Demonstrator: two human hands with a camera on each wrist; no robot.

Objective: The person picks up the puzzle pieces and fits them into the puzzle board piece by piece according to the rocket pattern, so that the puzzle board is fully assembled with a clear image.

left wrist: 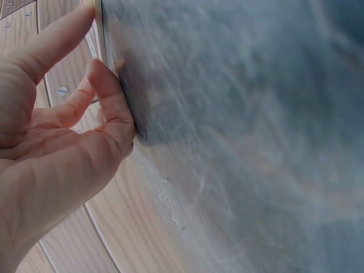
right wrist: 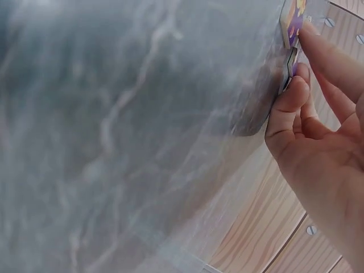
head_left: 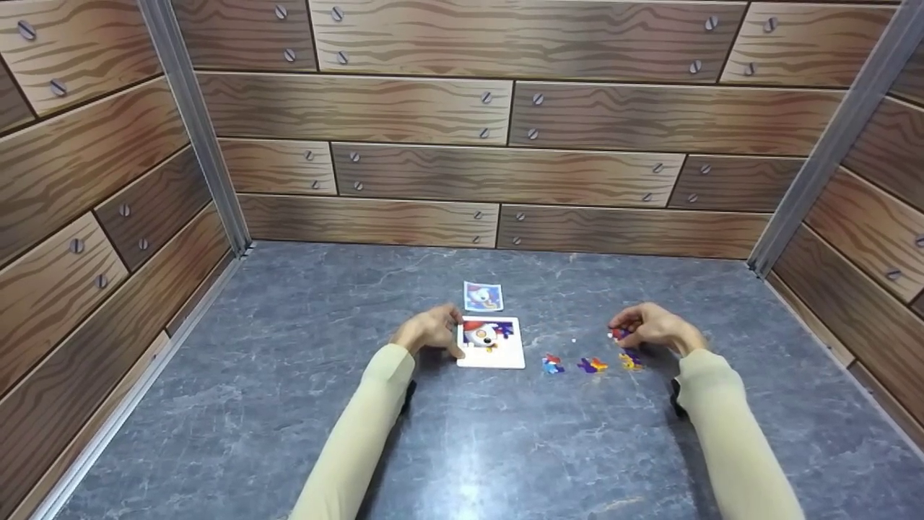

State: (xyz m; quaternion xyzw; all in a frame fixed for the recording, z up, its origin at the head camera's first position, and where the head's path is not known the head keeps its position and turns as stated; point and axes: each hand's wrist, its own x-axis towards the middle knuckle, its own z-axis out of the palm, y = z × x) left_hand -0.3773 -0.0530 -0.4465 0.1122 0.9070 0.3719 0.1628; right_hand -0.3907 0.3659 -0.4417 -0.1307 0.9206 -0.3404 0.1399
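My left hand (head_left: 433, 328) lies along the left side of a white puzzle board (head_left: 498, 357), holding it with thumb and fingers at its edge. In the left wrist view that hand (left wrist: 68, 108) has bent fingers low against the tabletop. The board's upper part bears a picture of a white-faced figure with red and purple areas. Off to the right, my right hand (head_left: 653, 326) pinches a small red and white puzzle piece (head_left: 619, 334) between thumb and fingertips. Close below its thumb are purple and yellow pieces (head_left: 630, 360). In the right wrist view a patterned piece (right wrist: 291, 67) shows by the fingertips.
A small picture card (head_left: 482, 297) lies behind the board. Between board and right hand are a blue and red group of pieces (head_left: 553, 363), a purple and orange group (head_left: 592, 365) and a tiny white bit (head_left: 574, 340). Wood-patterned walls (head_left: 404, 108) enclose the grey marbled tabletop (head_left: 303, 347).
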